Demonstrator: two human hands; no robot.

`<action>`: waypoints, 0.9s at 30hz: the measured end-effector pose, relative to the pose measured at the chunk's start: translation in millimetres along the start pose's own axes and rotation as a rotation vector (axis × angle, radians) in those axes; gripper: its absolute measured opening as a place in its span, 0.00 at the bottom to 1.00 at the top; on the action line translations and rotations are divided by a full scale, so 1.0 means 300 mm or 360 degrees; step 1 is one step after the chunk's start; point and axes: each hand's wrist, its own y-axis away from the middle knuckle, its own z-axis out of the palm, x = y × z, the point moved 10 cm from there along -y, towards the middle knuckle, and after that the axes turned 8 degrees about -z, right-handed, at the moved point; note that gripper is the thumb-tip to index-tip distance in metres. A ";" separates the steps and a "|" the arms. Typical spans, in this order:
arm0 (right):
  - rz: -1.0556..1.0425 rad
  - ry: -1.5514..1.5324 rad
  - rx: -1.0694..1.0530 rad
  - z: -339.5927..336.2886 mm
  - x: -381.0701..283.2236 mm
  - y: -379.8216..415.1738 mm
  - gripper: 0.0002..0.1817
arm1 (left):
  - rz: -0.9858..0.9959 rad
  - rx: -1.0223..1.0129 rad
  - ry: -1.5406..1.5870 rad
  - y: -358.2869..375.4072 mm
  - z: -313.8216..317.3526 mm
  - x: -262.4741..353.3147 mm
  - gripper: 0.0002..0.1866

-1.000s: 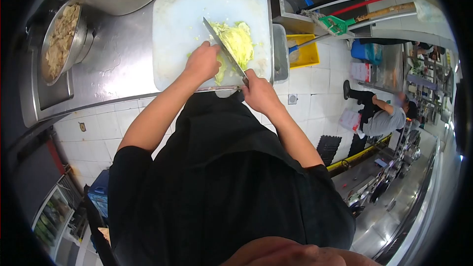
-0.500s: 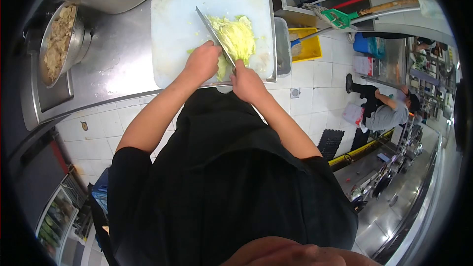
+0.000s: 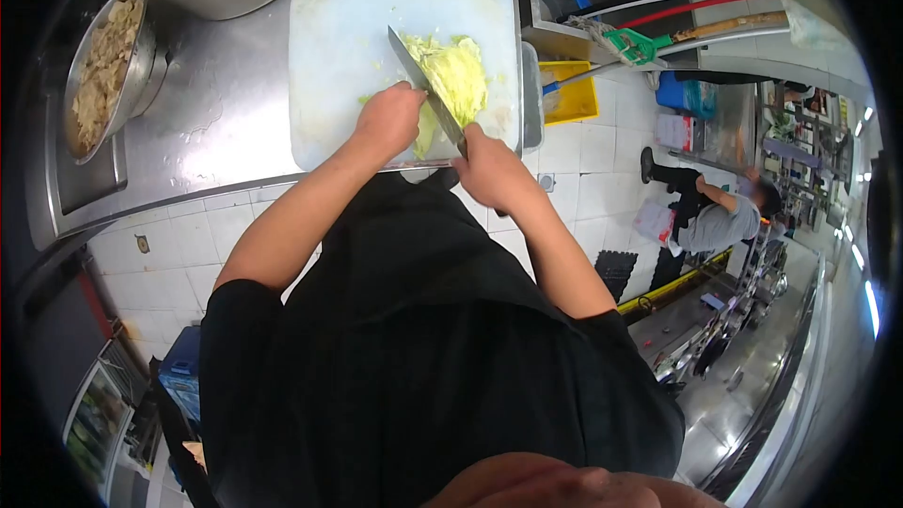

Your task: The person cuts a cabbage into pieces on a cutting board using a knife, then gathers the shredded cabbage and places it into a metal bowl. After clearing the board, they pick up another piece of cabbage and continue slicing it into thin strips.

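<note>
Where knife [image 3: 425, 85] cuts, cabbage [image 3: 456, 75] pale, shredded.

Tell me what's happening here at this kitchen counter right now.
A person in a black top is cutting cabbage on a white cutting board that sits on a steel counter. The right hand holds a large knife, its blade angled across the cabbage. The left hand presses on the near end of the cabbage, beside the blade. Shreds lie scattered on the board. A metal bowl of pale food sits at the left, and another person crouches on the tiled floor at the right.
</note>
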 end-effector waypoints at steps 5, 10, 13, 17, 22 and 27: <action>-0.0008 0.0026 0.0080 0.103 0.051 -0.091 0.14 | 0.0031 -0.0018 0.0027 0.001 0.005 0.000 0.12; 0.0071 -0.0044 -0.0066 0.028 0.000 0.009 0.14 | 0.0003 -0.0011 0.0044 -0.007 0.013 -0.012 0.11; 0.0014 -0.0008 0.0081 0.109 0.027 -0.066 0.14 | -0.0021 0.0036 0.0101 -0.006 0.008 -0.020 0.10; 0.0131 -0.0003 -0.0092 0.015 -0.009 0.004 0.14 | 0.0018 0.0043 0.0086 0.003 0.006 -0.014 0.10; 0.0030 -0.0063 0.0096 0.112 0.040 -0.043 0.15 | -0.0008 0.0046 0.0117 0.003 0.007 -0.013 0.10; 0.0130 -0.0012 -0.0071 0.013 -0.015 0.026 0.17 | -0.0034 0.0068 0.0047 0.001 -0.007 -0.010 0.09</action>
